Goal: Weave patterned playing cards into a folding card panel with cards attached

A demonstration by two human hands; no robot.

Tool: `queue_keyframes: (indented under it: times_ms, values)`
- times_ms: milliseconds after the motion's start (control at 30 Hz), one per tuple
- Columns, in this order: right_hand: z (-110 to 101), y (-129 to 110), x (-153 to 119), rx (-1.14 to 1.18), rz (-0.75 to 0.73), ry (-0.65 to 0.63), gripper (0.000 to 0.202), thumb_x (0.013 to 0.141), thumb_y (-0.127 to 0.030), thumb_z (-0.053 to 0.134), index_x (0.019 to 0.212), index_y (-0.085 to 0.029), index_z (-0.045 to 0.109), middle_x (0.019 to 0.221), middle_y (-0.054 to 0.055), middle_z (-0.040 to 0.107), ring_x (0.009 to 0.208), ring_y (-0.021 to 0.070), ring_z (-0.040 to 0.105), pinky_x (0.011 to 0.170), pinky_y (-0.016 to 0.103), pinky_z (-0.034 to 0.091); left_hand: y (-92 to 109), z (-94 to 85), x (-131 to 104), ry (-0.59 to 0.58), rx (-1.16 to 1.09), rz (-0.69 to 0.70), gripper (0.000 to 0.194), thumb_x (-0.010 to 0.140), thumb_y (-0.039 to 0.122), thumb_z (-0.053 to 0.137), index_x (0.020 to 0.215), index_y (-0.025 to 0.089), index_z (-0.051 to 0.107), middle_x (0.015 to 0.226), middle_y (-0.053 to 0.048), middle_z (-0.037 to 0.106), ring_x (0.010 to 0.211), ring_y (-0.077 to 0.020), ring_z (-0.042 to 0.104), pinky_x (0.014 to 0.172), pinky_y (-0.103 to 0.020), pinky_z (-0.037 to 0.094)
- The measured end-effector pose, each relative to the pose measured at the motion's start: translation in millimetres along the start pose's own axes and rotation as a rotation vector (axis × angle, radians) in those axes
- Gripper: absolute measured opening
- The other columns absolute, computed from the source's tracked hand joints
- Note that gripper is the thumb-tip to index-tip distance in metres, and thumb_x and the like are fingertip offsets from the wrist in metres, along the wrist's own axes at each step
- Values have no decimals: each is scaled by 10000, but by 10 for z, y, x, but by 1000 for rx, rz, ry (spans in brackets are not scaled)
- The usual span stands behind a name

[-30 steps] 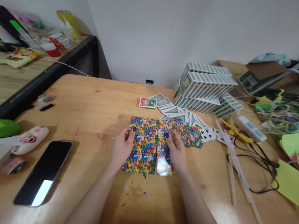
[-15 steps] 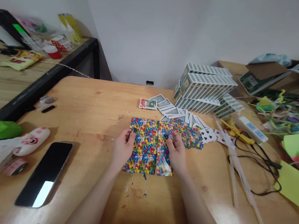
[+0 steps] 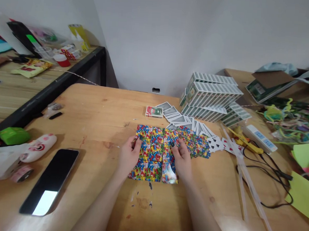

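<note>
A glossy sheet of colourful patterned squares (image 3: 154, 154) lies flat on the wooden table (image 3: 97, 112) in front of me. My left hand (image 3: 128, 155) rests on its left edge, fingertips pressing near the upper left squares. My right hand (image 3: 182, 159) lies on the right part of the sheet, fingers bent onto the squares. More of the same patterned sheet (image 3: 198, 143) spreads out to the right. Neither hand lifts anything.
Playing cards (image 3: 180, 117) are fanned behind the sheet, with a small card box (image 3: 154, 111) and stacked card packs (image 3: 212, 96). A phone (image 3: 51, 180) and a pink toy (image 3: 38, 146) lie left. A power strip (image 3: 259, 137), cables and clear sticks (image 3: 247, 177) lie right.
Both hands stay on the patterned sheet with only slight finger shifts. The view has tilted and drifted a little, so everything sits slightly lower in the frame.
</note>
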State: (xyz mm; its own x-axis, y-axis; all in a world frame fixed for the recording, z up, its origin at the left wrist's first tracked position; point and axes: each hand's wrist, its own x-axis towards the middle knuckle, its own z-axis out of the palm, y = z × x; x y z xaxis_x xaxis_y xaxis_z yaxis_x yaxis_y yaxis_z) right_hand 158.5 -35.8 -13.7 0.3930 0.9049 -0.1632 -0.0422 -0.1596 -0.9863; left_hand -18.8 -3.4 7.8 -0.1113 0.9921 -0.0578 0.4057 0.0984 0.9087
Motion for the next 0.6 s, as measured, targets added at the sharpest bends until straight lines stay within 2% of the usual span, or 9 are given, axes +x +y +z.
queue_keyframes:
  times_ms: [167, 267, 400, 600]
  values:
    - [4, 1, 2, -14, 9, 9, 555, 727, -421, 543, 1213, -188, 413, 572, -59, 448, 495, 109, 403, 460, 224, 337, 2, 2, 3, 11, -23, 5, 256, 775, 401, 452, 802, 167, 552, 535, 32, 509, 456, -106, 426, 442, -201, 296]
    - [3, -13, 4, 10, 5, -14, 561, 722, -428, 547, 1217, -202, 410, 585, -50, 481, 526, 126, 451, 488, 237, 372, 4, 2, -6, 23, -8, 22, 261, 775, 407, 453, 787, 167, 553, 530, 32, 508, 450, -106, 425, 442, -203, 297]
    - [3, -17, 8, 39, 13, -19, 562, 717, -427, 554, 1215, -212, 408, 697, -17, 556, 606, 145, 509, 565, 265, 419, -10, 5, -10, 33, -10, 47, 271, 773, 411, 460, 792, 163, 567, 538, 22, 529, 472, -118, 462, 462, -209, 317]
    - [9, -20, 0, -11, 1, -21, 541, 734, -425, 536, 1205, -189, 412, 599, -43, 490, 546, 135, 463, 527, 254, 401, -4, 4, -6, 34, 8, 33, 275, 769, 406, 464, 798, 156, 574, 572, 9, 563, 488, -119, 479, 472, -210, 337]
